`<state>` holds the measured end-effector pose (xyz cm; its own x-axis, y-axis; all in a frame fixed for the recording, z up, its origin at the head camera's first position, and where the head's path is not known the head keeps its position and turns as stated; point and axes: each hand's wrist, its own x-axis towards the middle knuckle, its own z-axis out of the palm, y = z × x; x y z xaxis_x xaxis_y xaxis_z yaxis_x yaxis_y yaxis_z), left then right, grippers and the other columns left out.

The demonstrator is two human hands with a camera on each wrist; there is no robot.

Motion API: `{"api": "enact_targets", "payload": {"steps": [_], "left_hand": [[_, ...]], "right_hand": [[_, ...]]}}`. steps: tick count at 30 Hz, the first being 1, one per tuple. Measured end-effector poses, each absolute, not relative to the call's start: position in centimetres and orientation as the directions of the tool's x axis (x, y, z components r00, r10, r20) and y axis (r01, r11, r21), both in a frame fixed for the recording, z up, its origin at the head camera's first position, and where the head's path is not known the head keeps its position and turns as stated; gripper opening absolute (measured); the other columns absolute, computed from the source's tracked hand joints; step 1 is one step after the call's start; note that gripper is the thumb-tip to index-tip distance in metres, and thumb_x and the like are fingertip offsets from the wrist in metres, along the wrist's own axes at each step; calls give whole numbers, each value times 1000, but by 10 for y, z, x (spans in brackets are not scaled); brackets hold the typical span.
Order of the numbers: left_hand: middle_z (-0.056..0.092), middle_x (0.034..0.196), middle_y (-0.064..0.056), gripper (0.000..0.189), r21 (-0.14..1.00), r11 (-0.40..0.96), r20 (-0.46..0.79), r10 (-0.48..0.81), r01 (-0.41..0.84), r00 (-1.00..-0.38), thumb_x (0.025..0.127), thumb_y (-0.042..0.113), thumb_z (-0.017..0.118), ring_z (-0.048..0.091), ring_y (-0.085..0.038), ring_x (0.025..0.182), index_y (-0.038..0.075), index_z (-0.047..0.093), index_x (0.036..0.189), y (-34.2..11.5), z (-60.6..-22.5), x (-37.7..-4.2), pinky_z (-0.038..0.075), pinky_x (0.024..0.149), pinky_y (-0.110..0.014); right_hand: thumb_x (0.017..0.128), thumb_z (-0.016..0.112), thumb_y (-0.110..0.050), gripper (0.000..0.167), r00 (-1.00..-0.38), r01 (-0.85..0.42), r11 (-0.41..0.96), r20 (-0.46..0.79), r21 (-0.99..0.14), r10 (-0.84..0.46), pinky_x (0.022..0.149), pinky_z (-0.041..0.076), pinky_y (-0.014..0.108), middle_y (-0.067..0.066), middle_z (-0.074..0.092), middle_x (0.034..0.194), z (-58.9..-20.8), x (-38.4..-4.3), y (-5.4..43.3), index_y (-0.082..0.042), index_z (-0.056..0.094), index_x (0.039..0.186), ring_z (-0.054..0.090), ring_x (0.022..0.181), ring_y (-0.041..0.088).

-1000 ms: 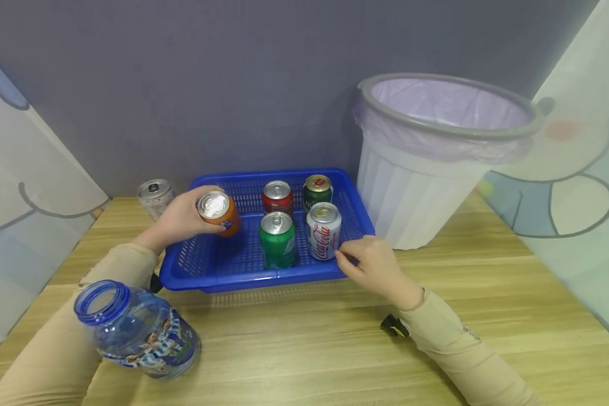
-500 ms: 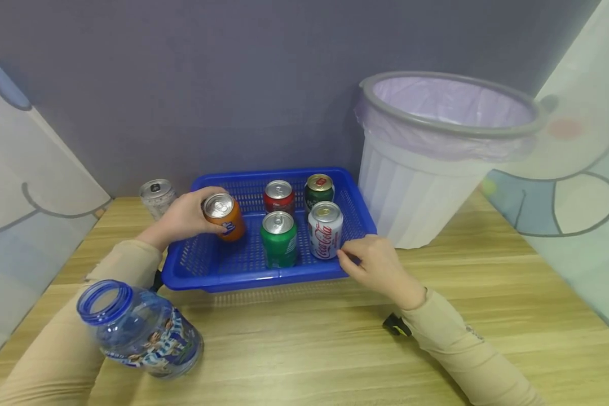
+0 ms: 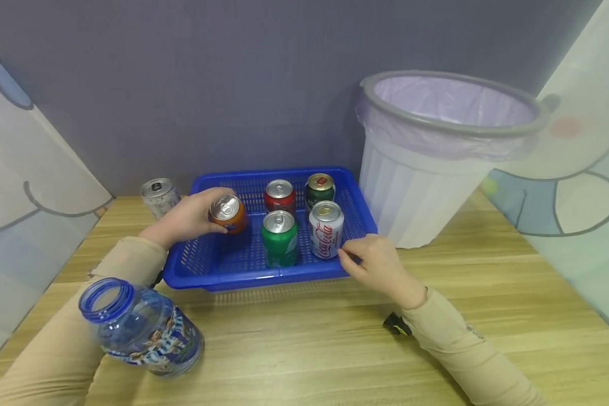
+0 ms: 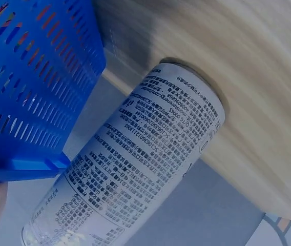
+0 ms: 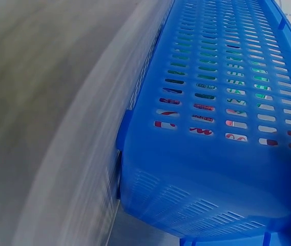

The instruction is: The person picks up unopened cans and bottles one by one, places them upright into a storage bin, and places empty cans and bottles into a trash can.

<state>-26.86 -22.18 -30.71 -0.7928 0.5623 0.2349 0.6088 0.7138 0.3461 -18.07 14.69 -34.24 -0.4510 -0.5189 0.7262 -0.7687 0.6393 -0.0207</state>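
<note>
My left hand [image 3: 190,217] reaches over the left side of the blue plastic basket [image 3: 243,277] and holds an orange soda can [image 3: 235,221] by its side, inside the basket. At the front right corner, my right hand [image 3: 378,265] grips the basket's rim with curled fingers, close to a white Coca-Cola can [image 3: 325,237]. A green can [image 3: 280,245], a red can [image 3: 280,200] and a dark green can [image 3: 318,196] also stand in the basket. The right wrist view shows the slotted basket wall [image 5: 212,164] without a clear look at the hand.
Left of the basket stands a tall white printed can [image 4: 140,154], partly behind my left hand. A clear blue-necked jar [image 3: 147,335] is at the front left, over my forearm in view. A white bin [image 3: 411,192] with a lilac liner stands to the right.
My left hand has moved a little to the right with the orange can, further into the basket. My right hand has stayed at the rim.
</note>
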Motion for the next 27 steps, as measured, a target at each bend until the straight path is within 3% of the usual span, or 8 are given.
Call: {"api": "enact_targets", "payload": {"steps": [8,21,27], "left_hand": [[51,133,-24,75,390,696,252,549,603,-797,66,9,84,45,-41,126,-3,48,130,-222,-306,-271,34,104,-53],[39,130,-24,75,363,724,240,535,586,-810,74,10,80,49,-42,113,2,43,139,-221,-305,-274,44,92,-55],[42,131,-20,77,373,748,233,497,549,-836,75,13,79,51,-40,114,6,41,141,-222,-310,-275,44,92,-55]], "right_hand": [[79,57,-16,21,-456,-764,645,725,-20,-517,43,34,25,-6,52,51,-341,-180,147,-13,55,58,43,44,9],[78,57,-15,20,-465,-758,652,719,-22,-516,43,34,24,-5,52,51,-340,-179,148,-12,56,59,43,44,9],[78,57,-15,20,-456,-762,648,722,-14,-521,43,34,25,-6,52,51,-342,-180,147,-13,56,59,44,44,9]]}}
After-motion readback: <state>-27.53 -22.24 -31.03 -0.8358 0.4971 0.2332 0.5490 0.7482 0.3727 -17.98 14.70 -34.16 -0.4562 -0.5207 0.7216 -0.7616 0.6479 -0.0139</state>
